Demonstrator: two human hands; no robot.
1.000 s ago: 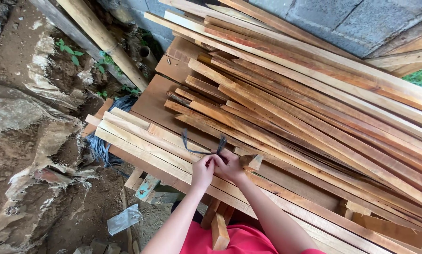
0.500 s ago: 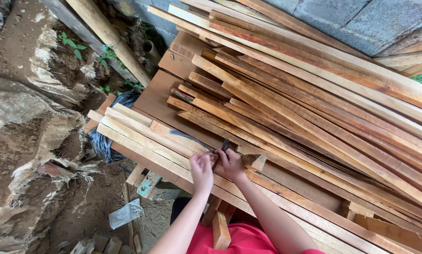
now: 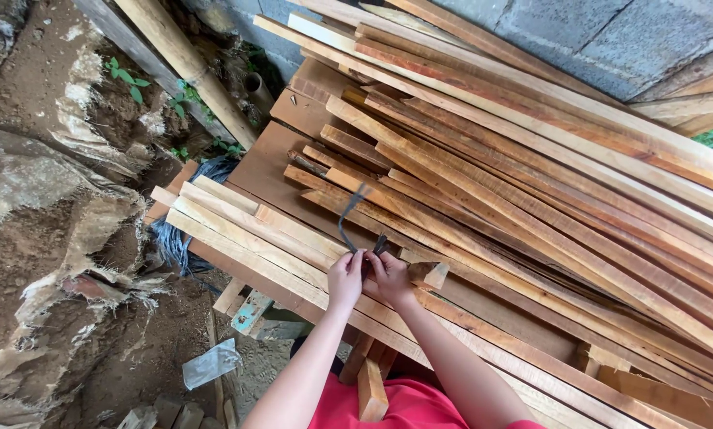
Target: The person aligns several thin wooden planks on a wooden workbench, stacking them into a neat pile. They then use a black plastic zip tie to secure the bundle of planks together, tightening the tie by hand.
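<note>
Holding a dark strap (image 3: 348, 216) between both hands: left hand (image 3: 345, 278) and right hand (image 3: 390, 274), each grip pinched on its lower end, over the pale planks (image 3: 237, 226) at the lumber stack's near edge. Strap looks loose, upper end curling free; nothing tied yet.

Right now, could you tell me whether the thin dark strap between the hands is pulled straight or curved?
Curved: the thin dark strap arcs upward from both hands.
</note>
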